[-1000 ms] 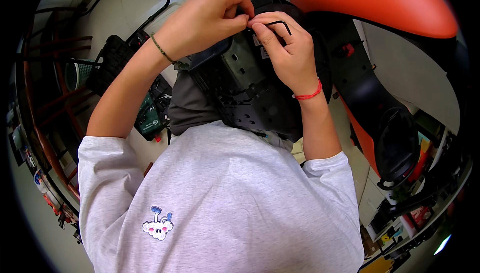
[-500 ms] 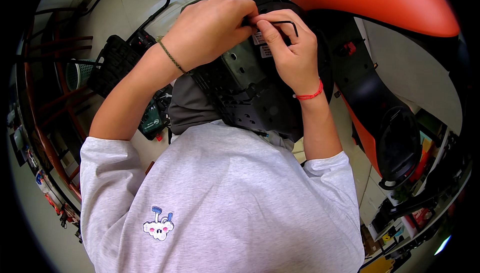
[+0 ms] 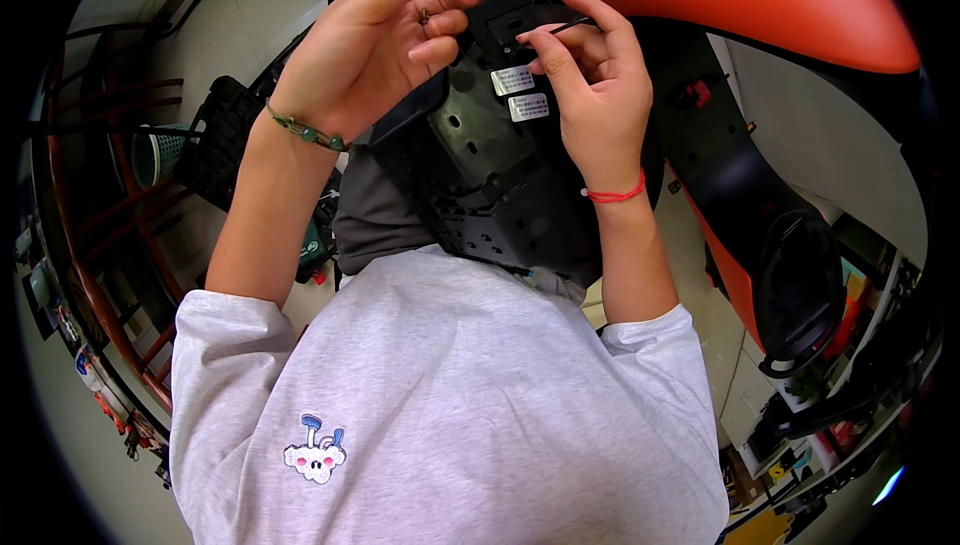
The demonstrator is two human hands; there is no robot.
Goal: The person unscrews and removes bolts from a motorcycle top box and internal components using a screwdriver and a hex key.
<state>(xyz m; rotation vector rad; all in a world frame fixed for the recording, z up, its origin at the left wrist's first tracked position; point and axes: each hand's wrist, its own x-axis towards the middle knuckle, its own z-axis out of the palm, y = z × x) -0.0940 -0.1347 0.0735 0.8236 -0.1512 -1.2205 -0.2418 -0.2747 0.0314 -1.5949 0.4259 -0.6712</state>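
Note:
A black plastic housing (image 3: 455,150) with slots and perforated sides lies across my lap. Two silver labels (image 3: 528,107) are stuck near its far end. Between the thumb and fingers of my right hand (image 3: 600,75) is a thin black hex key (image 3: 568,25), held over the far end of the housing. My left hand (image 3: 385,30) hovers above the housing's left side, palm turned toward me and fingers curled. Its thumb and forefinger tips come close together, with a tiny light speck between them, too small to name.
A large orange shell (image 3: 740,5) reaches in at the far right, and a black-and-orange body part (image 3: 780,275) runs down the right. Left are a black tray-like case (image 3: 215,135), a pale green basket (image 3: 158,153) and wooden furniture (image 3: 110,215).
My hands have come apart from each other. The left has moved up and left and turned its palm toward me. My right hand keeps the hex key, which now points differently; both labels are uncovered.

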